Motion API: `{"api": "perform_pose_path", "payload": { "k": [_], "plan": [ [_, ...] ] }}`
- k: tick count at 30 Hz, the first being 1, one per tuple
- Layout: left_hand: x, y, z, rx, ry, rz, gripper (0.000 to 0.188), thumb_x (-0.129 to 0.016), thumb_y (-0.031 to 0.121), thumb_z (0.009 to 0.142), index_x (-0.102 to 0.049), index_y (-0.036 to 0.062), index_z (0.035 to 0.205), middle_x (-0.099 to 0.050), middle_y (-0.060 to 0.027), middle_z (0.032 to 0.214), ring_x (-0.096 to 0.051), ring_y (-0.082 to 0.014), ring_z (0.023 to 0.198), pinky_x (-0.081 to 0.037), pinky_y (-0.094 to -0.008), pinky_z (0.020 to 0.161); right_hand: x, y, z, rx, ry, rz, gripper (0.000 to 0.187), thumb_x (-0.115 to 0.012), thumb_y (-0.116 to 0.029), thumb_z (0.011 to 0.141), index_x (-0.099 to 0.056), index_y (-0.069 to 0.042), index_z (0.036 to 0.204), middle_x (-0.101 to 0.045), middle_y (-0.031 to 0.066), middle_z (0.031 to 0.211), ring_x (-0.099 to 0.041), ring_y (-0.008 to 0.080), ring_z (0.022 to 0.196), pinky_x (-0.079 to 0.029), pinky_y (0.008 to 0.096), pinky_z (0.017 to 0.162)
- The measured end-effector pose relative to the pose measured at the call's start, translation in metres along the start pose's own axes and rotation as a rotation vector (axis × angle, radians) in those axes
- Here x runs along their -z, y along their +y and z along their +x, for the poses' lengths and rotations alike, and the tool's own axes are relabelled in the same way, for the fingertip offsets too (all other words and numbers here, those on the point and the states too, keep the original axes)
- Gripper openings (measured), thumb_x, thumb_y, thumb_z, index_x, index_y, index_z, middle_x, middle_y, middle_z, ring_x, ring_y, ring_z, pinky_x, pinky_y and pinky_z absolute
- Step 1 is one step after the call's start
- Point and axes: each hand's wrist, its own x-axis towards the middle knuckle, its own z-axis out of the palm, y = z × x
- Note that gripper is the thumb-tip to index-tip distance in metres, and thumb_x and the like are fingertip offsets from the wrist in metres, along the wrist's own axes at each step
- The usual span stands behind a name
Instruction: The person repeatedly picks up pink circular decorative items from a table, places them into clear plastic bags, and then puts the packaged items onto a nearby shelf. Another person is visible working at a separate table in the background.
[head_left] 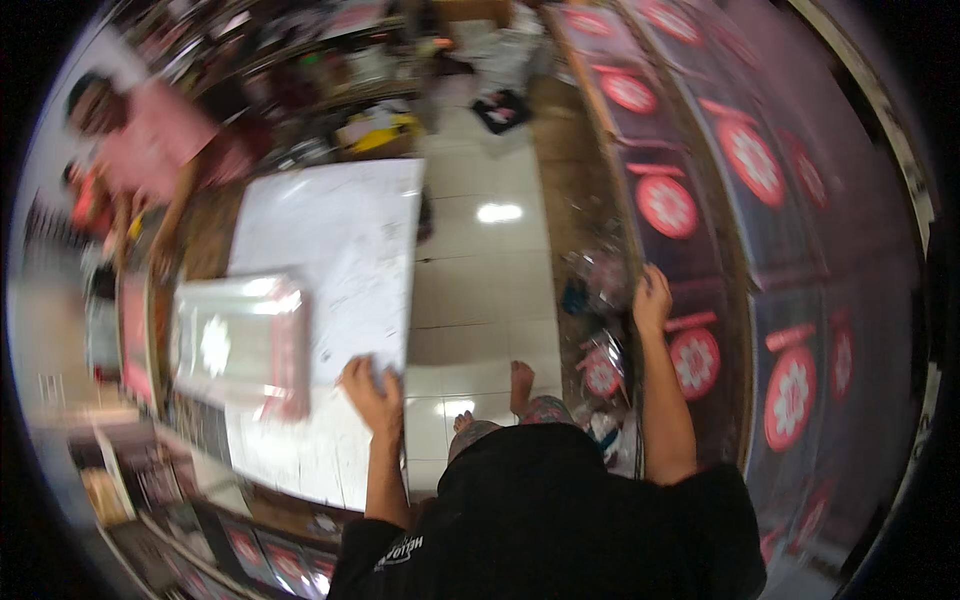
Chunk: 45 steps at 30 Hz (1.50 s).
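Observation:
My left hand [374,396] is at the right edge of a white board-topped table [365,240], its fingers bent and somewhat apart over the surface. Nothing I can name shows in it. To its left lies a stack of clear plastic packaging [240,340] with a white flower print and pink edges. My right hand [652,300] reaches out to the wooden edge of a long rack on the right, its fingers closed. What they pinch, if anything, is too blurred to make out. Beside that hand are dark printed sheets [667,205] with red round flower designs.
A pale tiled floor aisle [480,280] runs between table and rack. Clear plastic bags [605,275] lie low beside the rack. A person in a pink shirt [165,140] stands beyond the table, with another person behind. Cluttered shelves [340,90] and a dark item [500,112] are farther off.

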Motion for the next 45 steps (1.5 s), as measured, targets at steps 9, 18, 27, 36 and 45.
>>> {"api": "perform_pose_path", "payload": {
  "k": [9, 18, 27, 36, 45],
  "plan": [
    [0.073, -0.004, -0.005, 0.194, -0.142, -0.595, 0.023, -0.062, 0.010, 0.089, -0.062, 0.0011, 0.111, -0.064, -0.0127, 0.104, -0.063, -0.0266, 0.091, -0.050, -0.0348, 0.077, -0.102, -0.054, -0.168, -0.131, -0.632, 0.565, 0.018, -0.054, -0.008, 0.097, -0.062, 0.002, 0.110, -0.066, 0.0073, 0.093, -0.065, 0.0149, 0.080, -0.051, 0.0287, 0.072],
    [0.192, -0.082, -0.058, 0.331, 0.125, -0.551, 0.018, -0.061, 0.010, 0.091, -0.066, -0.0001, 0.105, -0.068, -0.0124, 0.100, -0.065, -0.0216, 0.088, -0.051, -0.0316, 0.077, -0.129, -0.100, -0.270, -0.332, -0.970, 0.472, 0.026, -0.056, -0.007, 0.094, -0.058, 0.006, 0.116, -0.065, 0.0120, 0.097, -0.070, 0.0219, 0.080, -0.051, 0.0272, 0.061],
    [0.261, -0.146, -0.003, 0.270, 0.370, -0.198, 0.030, -0.063, 0.007, 0.086, -0.059, -0.0013, 0.115, -0.058, -0.0164, 0.112, -0.058, -0.0298, 0.104, -0.049, -0.0357, 0.088, -0.110, -0.099, -0.284, -0.308, -0.969, 0.330, 0.027, -0.058, -0.010, 0.093, -0.060, 0.004, 0.116, -0.066, 0.0110, 0.096, -0.070, 0.0210, 0.080, -0.051, 0.0281, 0.063],
    [0.275, -0.196, 0.127, -0.029, 0.259, 0.704, 0.095, -0.079, 0.022, 0.072, -0.029, 0.0047, 0.150, -0.028, -0.0240, 0.151, -0.029, -0.0403, 0.139, -0.022, -0.0552, 0.114, -0.087, -0.067, -0.322, -0.390, -0.894, 0.361, 0.028, -0.060, -0.010, 0.090, -0.063, 0.005, 0.114, -0.069, 0.0136, 0.093, -0.071, 0.0220, 0.081, -0.054, 0.0314, 0.072],
    [0.193, -0.176, 0.154, -0.182, -0.287, 0.691, 0.017, -0.057, 0.018, 0.087, -0.067, 0.0072, 0.096, -0.064, -0.0089, 0.100, -0.059, -0.0252, 0.102, -0.040, -0.0457, 0.097, -0.067, -0.068, -0.349, -0.487, -0.803, 0.500, 0.026, -0.060, -0.013, 0.094, -0.060, 0.001, 0.115, -0.065, 0.0075, 0.098, -0.069, 0.0193, 0.083, -0.052, 0.0273, 0.067]
  ]
}}
